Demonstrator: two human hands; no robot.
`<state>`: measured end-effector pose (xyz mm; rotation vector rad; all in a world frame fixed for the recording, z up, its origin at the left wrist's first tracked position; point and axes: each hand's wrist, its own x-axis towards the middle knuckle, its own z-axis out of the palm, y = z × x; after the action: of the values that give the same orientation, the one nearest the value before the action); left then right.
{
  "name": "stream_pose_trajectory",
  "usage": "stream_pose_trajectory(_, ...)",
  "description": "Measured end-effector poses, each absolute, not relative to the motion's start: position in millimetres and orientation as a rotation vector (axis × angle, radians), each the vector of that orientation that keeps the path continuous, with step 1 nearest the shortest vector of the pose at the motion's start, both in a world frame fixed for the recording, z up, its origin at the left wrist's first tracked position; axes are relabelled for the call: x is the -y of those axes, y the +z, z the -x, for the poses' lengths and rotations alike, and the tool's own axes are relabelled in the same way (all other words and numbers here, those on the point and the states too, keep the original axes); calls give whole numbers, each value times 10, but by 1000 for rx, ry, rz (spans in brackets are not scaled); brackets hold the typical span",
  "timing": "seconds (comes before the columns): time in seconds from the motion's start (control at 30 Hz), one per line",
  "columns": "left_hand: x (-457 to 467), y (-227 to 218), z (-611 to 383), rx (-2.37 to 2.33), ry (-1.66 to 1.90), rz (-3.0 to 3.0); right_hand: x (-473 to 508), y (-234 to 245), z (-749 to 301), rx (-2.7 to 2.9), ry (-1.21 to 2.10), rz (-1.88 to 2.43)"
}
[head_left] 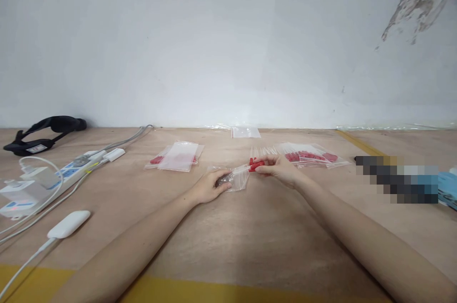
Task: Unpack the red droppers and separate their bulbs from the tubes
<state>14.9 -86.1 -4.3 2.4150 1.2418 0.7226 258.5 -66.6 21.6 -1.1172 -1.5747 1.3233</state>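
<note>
My left hand [210,185] is closed on a small clear plastic zip bag [240,180], thumb on top, holding it low over the table. From the right, my right hand [276,168] pinches several small red-ended pieces [256,165] with thin pale shafts. Those shafts point left at the bag's mouth; whether their tips are inside I cannot tell. Just behind my right hand lies a row of similar thin clear sticks [263,151] with red ends, partly hidden by my fingers.
Filled bags with red pieces lie at right [310,154] and a bag stack [178,156] at left. A white packet [246,132] is by the wall. Left are a power strip [76,168], white case [69,224] and black headset strap [46,134]. Pixelated dark objects [396,181] lie right.
</note>
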Motion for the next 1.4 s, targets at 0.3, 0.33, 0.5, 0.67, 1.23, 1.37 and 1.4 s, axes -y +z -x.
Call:
stream_pose_trajectory(0.3, 840, -68, -153, -1320, 790, -2444, 431, 447, -3082, 1528, 615, 1210)
stream_pose_trajectory(0.33, 839, -66, -155, -1327, 791, -2450, 396, 385, -3062, 1561, 483, 1194)
stream_pose_trajectory(0.5, 832, -70, -153, -1319, 794, -2485, 288, 33, -2810, 1914, -24, 1207)
stream_pose_trajectory(0.67, 825, -84, -139, -1318, 798, -2481, 310, -46, -2646, 2129, -167, 1364)
stream_pose_trajectory(1.23, 824, -90, -133, -1317, 761, -2463, 261, 99, -2789, 2234, 81, 1371)
stream_pose_trajectory(1.37, 822, -91, -132, -1335, 744, -2467, 289, 88, -2800, 2012, -126, 1301)
stream_pose_trajectory(1.4, 821, -92, -132, -1335, 745, -2468, 294, 78, -2803, 1960, -155, 1300)
